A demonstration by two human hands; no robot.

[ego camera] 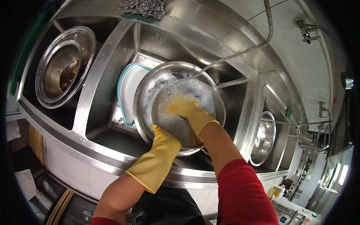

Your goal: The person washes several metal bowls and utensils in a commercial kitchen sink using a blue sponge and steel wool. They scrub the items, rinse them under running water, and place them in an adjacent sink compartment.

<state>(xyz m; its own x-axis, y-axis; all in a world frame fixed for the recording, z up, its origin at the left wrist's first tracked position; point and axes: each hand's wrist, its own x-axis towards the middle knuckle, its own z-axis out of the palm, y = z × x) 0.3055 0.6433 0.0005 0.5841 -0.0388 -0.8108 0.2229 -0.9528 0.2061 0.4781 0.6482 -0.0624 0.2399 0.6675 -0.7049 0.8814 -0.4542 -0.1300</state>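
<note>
A round stainless steel bowl (182, 135), wet with suds, lies tilted over a larger steel basin (143, 92) in the middle sink compartment. At its lower left edge, my left hand (166, 142) in a yellow rubber glove grips it, the thumb along the rim and the other fingers hidden. My right hand (191, 109), also gloved in yellow, is inside the bowl against its soapy surface. Motion blurs its fingers; an orange-yellow patch and a bit of blue show there, and whether it holds something is unclear. Foamy water (153, 98) shows in the basin beneath.
A white tray with a teal rim (132, 84) stands left of the basin. Nested steel bowls with food scraps (64, 67) occupy the left compartment; another steel bowl (263, 140) sits in the right one. A steel-wool scourer (142, 8) rests on the back ledge. A hose (242, 52) crosses above.
</note>
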